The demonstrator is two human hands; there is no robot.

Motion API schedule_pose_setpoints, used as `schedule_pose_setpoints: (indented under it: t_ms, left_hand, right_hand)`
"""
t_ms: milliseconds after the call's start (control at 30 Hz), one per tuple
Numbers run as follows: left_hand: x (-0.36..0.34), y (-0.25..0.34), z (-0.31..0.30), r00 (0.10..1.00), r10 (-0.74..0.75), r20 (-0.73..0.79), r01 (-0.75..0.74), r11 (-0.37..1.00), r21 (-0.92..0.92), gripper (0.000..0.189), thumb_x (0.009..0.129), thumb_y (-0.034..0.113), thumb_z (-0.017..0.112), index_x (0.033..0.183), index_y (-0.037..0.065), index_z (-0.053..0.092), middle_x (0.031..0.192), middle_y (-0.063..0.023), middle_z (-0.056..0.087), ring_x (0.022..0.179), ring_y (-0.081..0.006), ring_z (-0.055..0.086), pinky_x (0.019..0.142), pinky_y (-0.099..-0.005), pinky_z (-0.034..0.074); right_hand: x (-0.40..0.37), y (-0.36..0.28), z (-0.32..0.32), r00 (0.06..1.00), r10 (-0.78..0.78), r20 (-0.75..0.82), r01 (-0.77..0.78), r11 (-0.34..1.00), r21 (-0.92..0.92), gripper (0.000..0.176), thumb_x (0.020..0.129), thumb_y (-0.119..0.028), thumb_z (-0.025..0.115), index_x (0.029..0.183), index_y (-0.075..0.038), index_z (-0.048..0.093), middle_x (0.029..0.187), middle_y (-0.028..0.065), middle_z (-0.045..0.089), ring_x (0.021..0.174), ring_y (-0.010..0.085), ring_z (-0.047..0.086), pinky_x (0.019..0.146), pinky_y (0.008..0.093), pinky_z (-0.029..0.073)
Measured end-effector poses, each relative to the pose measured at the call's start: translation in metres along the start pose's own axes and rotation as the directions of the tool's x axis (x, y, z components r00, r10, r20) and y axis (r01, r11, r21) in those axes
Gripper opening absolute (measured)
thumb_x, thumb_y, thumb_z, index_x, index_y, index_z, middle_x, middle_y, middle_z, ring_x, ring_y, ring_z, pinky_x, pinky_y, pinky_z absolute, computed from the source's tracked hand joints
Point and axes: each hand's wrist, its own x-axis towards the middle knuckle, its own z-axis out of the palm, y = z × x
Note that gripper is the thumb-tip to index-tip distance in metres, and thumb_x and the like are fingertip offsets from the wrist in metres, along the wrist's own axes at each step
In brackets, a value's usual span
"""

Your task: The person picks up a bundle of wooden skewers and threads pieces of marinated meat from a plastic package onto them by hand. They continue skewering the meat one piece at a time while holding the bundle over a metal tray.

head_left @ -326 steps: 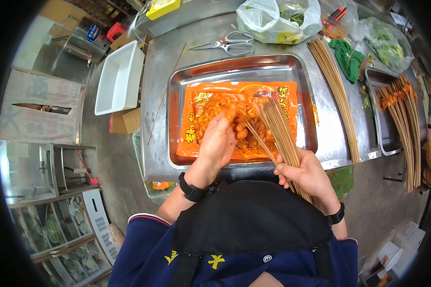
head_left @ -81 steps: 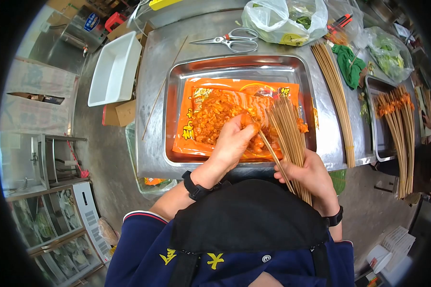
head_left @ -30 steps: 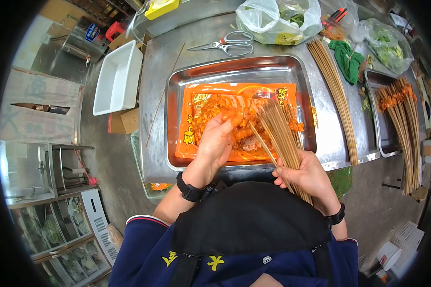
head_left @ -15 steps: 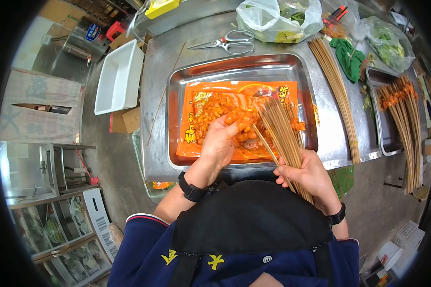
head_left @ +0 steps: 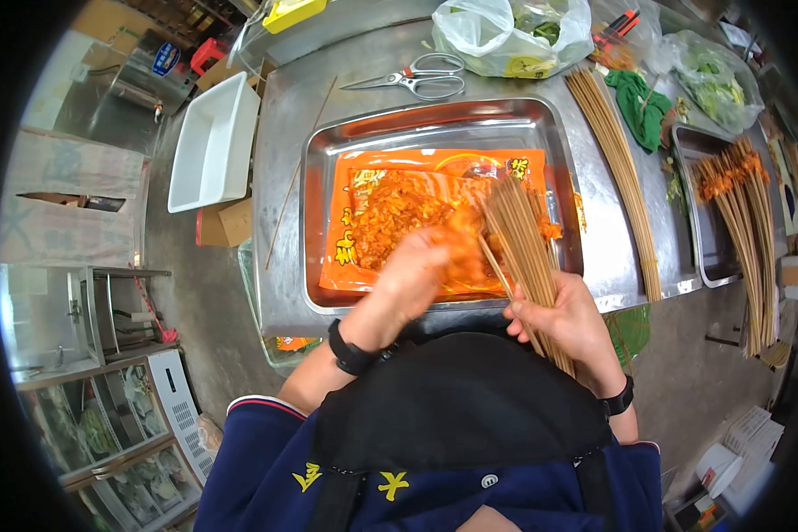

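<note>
— Gripping what, the right hand (head_left: 563, 319)?

— A bundle of bamboo skewers (head_left: 516, 232). The fist is clenched round the lower part, and the tips fan out over the near right corner of the steel tray (head_left: 434, 108). One single skewer (head_left: 492, 263) stands apart on the bundle's left side, slanting toward the left hand (head_left: 414, 277).

— And the left hand?

— It hangs over the tray's near edge and is blurred. Its fingertips are at the marinated meat (head_left: 397, 206), just beside that skewer's tip. Whether it pinches a piece or lies loose, I cannot tell.

— Where does the meat lie?

— Heaped on an opened orange bag (head_left: 363, 168) spread flat in the tray. The tray sits on the steel surface (head_left: 284, 115), right in front of the person.

— What else is around?

— Scissors (head_left: 412, 82) lie beyond the tray's far rim, blades pointing left, with a plastic bag of greens (head_left: 505, 31) behind them. A long row of bare skewers (head_left: 614, 168) lies right of the tray, and a green cloth (head_left: 643, 106) is beside its far end. Farther right, a second tray (head_left: 690, 213) holds loaded skewers (head_left: 740, 195). A lone stick (head_left: 297, 173) lies on the surface left of the tray. A white tub (head_left: 213, 142) sits off the surface's left edge, lower down.
</note>
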Motion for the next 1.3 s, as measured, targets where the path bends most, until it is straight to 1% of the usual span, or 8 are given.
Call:
schedule_pose_setpoints:
  t_ms: [67, 100, 267, 400, 467, 867, 967, 1300]
  left_hand:
    - [-0.003, -0.014, 0.005, 0.992, -0.078, 0.096, 0.071, 0.994, 0.082, 0.018, 0.083, 0.012, 0.058, 0.097, 0.001, 0.057, 0.085, -0.007, 0.062, 0.075, -0.018, 0.061, 0.071, -0.0311, 0.05]
    - [-0.002, -0.006, 0.009, 0.997, 0.027, 0.072, -0.031, 0.998, 0.056, 0.014, 0.082, 0.012, 0.06, 0.092, 0.002, 0.059, 0.078, -0.0064, 0.062, 0.07, -0.0162, 0.061, 0.066, -0.0283, 0.049]
    - [0.0, 0.0, -0.003, 0.999, -0.008, -0.036, 0.02, 0.945, 0.327, 0.019, 0.082, 0.019, 0.062, 0.096, 0.006, 0.058, 0.081, -0.0034, 0.061, 0.069, -0.0117, 0.058, 0.062, -0.0262, 0.046]
    - [0.007, 0.008, 0.009, 0.963, 0.191, -0.19, -0.154, 0.969, 0.191, 0.018, 0.086, 0.023, 0.057, 0.091, 0.006, 0.058, 0.082, -0.0016, 0.06, 0.069, -0.0091, 0.055, 0.054, -0.0225, 0.044]
    - [0.011, 0.006, 0.005, 0.986, 0.123, -0.109, -0.119, 0.992, 0.038, 0.017, 0.087, 0.021, 0.056, 0.094, 0.006, 0.058, 0.083, -0.0015, 0.061, 0.067, -0.0102, 0.056, 0.054, -0.0228, 0.044]
    - [0.009, -0.006, 0.012, 0.98, 0.108, -0.165, -0.112, 0.994, -0.014, 0.02, 0.087, 0.016, 0.055, 0.102, 0.004, 0.058, 0.087, -0.003, 0.061, 0.07, -0.0114, 0.057, 0.06, -0.0252, 0.047]
    - [0.006, -0.008, 0.009, 0.991, 0.123, -0.048, -0.124, 0.992, -0.014, 0.02, 0.086, 0.017, 0.056, 0.101, 0.004, 0.059, 0.088, -0.003, 0.061, 0.071, -0.0116, 0.057, 0.061, -0.0257, 0.047]
    - [0.001, -0.019, 0.025, 0.999, 0.021, -0.042, -0.02, 1.0, 0.024, 0.022, 0.087, 0.015, 0.055, 0.102, -0.001, 0.058, 0.089, -0.0059, 0.062, 0.073, -0.0118, 0.059, 0.062, -0.0241, 0.05]
  right_hand:
    - [-0.001, 0.001, -0.001, 0.999, -0.012, -0.033, 0.012, 1.0, -0.013, 0.013, 0.081, -0.002, 0.056, 0.091, 0.003, 0.052, 0.078, 0.0109, 0.06, 0.062, 0.0131, 0.06, 0.052, 0.0235, 0.05]
    - [-0.002, 0.002, -0.001, 0.999, -0.016, -0.038, 0.016, 1.0, -0.011, 0.012, 0.081, -0.002, 0.056, 0.091, 0.003, 0.052, 0.078, 0.0109, 0.06, 0.062, 0.0132, 0.06, 0.053, 0.0236, 0.05]
    - [-0.003, 0.001, -0.003, 0.999, -0.035, -0.04, 0.037, 0.999, 0.039, 0.011, 0.081, -0.002, 0.056, 0.09, 0.003, 0.051, 0.078, 0.0107, 0.06, 0.062, 0.0131, 0.06, 0.053, 0.0234, 0.05]
    - [-0.001, -0.003, -0.002, 1.0, -0.019, 0.01, 0.018, 0.999, 0.051, 0.01, 0.081, -0.001, 0.056, 0.089, 0.001, 0.051, 0.077, 0.009, 0.06, 0.064, 0.0119, 0.06, 0.054, 0.0226, 0.05]
    - [-0.002, -0.002, -0.002, 1.0, -0.019, 0.01, 0.019, 0.999, 0.05, 0.01, 0.081, -0.001, 0.057, 0.089, 0.001, 0.052, 0.077, 0.008, 0.06, 0.064, 0.0115, 0.06, 0.054, 0.0224, 0.05]
    - [0.0, 0.0, -0.001, 1.0, -0.006, -0.012, 0.007, 1.0, 0.017, 0.01, 0.08, -0.001, 0.057, 0.089, 0.002, 0.052, 0.076, 0.0087, 0.06, 0.063, 0.0116, 0.06, 0.053, 0.0221, 0.05]
    - [0.0, -0.001, 0.0, 1.0, -0.018, -0.015, 0.018, 1.0, 0.021, 0.01, 0.08, 0.0, 0.056, 0.089, 0.002, 0.052, 0.076, 0.0091, 0.06, 0.062, 0.0119, 0.06, 0.053, 0.0223, 0.05]
    - [0.002, -0.004, -0.004, 0.997, -0.051, -0.05, 0.054, 0.997, 0.048, 0.009, 0.08, 0.0, 0.056, 0.088, 0.002, 0.051, 0.076, 0.0093, 0.06, 0.061, 0.0117, 0.06, 0.051, 0.0225, 0.049]
